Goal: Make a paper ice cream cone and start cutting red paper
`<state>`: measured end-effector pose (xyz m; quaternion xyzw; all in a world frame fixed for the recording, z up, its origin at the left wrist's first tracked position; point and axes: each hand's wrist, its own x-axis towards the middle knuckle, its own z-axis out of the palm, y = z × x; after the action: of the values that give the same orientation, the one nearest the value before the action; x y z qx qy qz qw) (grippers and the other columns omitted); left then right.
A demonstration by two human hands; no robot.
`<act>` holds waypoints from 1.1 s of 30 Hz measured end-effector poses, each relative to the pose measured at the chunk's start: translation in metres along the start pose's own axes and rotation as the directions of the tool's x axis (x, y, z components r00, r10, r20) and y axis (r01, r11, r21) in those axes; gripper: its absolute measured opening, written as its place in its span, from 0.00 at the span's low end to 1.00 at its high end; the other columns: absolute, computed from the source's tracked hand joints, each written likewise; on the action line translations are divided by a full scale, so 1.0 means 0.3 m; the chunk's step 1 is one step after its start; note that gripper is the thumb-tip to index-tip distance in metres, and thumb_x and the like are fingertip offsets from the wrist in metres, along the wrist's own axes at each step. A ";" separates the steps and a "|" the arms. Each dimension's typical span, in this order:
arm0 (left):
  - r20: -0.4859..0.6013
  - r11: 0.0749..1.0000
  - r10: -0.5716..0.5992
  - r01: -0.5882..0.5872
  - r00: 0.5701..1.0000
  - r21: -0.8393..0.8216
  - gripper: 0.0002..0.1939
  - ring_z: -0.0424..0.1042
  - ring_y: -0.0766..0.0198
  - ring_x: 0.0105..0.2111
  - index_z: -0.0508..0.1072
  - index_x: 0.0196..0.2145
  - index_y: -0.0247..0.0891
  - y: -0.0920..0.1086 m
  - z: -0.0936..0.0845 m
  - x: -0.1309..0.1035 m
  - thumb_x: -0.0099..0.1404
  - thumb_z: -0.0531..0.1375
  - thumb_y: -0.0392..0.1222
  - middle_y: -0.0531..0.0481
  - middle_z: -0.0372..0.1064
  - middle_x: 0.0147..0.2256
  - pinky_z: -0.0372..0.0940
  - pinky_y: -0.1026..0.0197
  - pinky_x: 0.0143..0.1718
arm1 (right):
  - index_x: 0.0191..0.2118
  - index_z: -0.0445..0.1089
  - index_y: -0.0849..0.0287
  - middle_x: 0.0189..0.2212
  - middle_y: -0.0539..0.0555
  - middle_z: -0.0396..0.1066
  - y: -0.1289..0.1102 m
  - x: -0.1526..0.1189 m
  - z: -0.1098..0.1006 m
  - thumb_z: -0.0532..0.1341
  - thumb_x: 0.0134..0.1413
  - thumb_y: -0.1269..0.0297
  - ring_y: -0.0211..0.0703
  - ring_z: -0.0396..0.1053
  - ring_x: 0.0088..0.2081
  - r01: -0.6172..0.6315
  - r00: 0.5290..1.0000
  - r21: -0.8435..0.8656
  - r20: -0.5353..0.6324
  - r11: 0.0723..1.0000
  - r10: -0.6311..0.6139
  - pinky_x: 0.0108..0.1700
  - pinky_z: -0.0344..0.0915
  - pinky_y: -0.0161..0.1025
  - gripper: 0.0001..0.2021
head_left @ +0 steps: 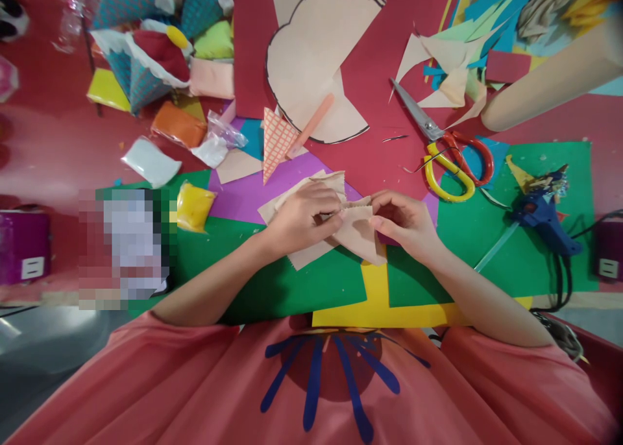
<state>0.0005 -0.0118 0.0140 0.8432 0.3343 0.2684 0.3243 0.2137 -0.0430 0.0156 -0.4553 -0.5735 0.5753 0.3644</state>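
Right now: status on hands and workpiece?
Left hand and right hand both pinching the beige paper piece, folding it over the green sheet. Scissors and glue gun lie apart, untouched.

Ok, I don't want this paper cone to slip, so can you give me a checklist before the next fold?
1. Left hand pinching the beige paper piece: ok.
2. Right hand gripping its other edge: ok.
3. Paper resting over the green sheet: ok.
4. Scissors lying apart from both hands: ok.
5. Glue gun set aside at the right: ok.
6. Glue on the seam: cannot tell.
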 end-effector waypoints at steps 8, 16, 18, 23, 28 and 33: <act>-0.003 0.996 -0.071 0.071 0.997 -0.057 0.20 0.62 0.67 0.24 0.59 0.17 0.38 0.000 -0.021 0.000 0.66 0.55 0.44 0.54 0.62 0.18 0.62 0.59 0.31 | 0.26 0.68 0.57 0.26 0.49 0.69 -0.004 0.008 -0.003 0.68 0.51 0.54 0.34 0.66 0.28 0.018 0.990 0.016 -0.139 1.000 -0.015 0.29 0.63 0.33 0.14; -0.221 0.703 -0.467 0.208 0.856 -0.680 0.17 0.72 0.68 0.26 0.67 0.26 0.40 -0.014 -0.054 0.003 0.61 0.62 0.56 0.54 0.71 0.24 0.67 0.64 0.29 | 0.24 0.65 0.55 0.25 0.48 0.67 -0.007 0.017 -0.010 0.71 0.42 0.48 0.35 0.63 0.26 0.050 0.923 0.089 -0.384 0.995 -0.012 0.26 0.62 0.35 0.19; -0.037 0.499 -0.465 0.228 0.884 -0.836 0.22 0.77 0.62 0.35 0.69 0.39 0.43 -0.020 -0.045 0.010 0.60 0.60 0.64 0.51 0.76 0.33 0.72 0.59 0.36 | 0.25 0.65 0.55 0.26 0.47 0.67 -0.003 0.015 0.000 0.72 0.42 0.49 0.34 0.63 0.26 0.074 0.909 0.174 -0.417 0.982 0.006 0.27 0.63 0.35 0.19; 0.257 0.238 -0.360 0.355 0.897 -0.904 0.35 0.74 0.50 0.51 0.69 0.48 0.39 -0.008 0.025 0.007 0.53 0.63 0.68 0.38 0.74 0.48 0.72 0.50 0.50 | 0.24 0.60 0.54 0.23 0.47 0.64 -0.005 0.019 0.020 0.71 0.41 0.46 0.35 0.64 0.25 0.013 0.906 0.287 -0.410 0.958 0.110 0.29 0.67 0.36 0.22; 0.264 0.302 -0.419 0.408 0.869 -0.862 0.32 0.76 0.54 0.48 0.66 0.51 0.41 0.017 0.079 -0.014 0.52 0.70 0.55 0.43 0.75 0.47 0.72 0.53 0.48 | 0.25 0.64 0.55 0.26 0.47 0.68 0.014 0.014 0.027 0.71 0.43 0.48 0.34 0.66 0.28 0.001 0.917 0.226 -0.390 0.974 0.089 0.31 0.68 0.35 0.19; 0.063 0.564 -0.514 0.393 0.855 -0.726 0.27 0.74 0.52 0.50 0.67 0.48 0.35 0.008 0.059 -0.017 0.56 0.67 0.53 0.41 0.75 0.47 0.72 0.54 0.48 | 0.24 0.68 0.56 0.24 0.48 0.69 -0.002 0.006 0.035 0.72 0.42 0.50 0.34 0.68 0.27 -0.008 0.942 0.162 -0.329 0.987 0.061 0.31 0.69 0.34 0.17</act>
<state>0.0101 -0.0233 0.0032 0.5097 0.4324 0.3488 0.6570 0.2032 -0.0447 0.0152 -0.5256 -0.4480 0.5401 0.4810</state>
